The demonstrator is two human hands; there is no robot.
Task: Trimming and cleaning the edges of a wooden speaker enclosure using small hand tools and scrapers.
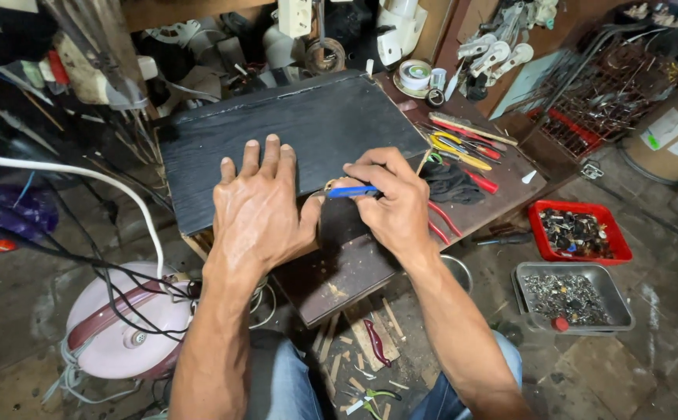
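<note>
Lying across your low workbench, the black board is pinned flat by your spread left hand so it cannot slide. Your right hand pinches a blue-handled cutter at the board's near edge, fingers curled tight for control.

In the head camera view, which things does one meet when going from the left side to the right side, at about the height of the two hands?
White cable → left hand flat on the black board → blue-handled tool → right hand holding it → black cloth → red tray of small metal parts.
</note>
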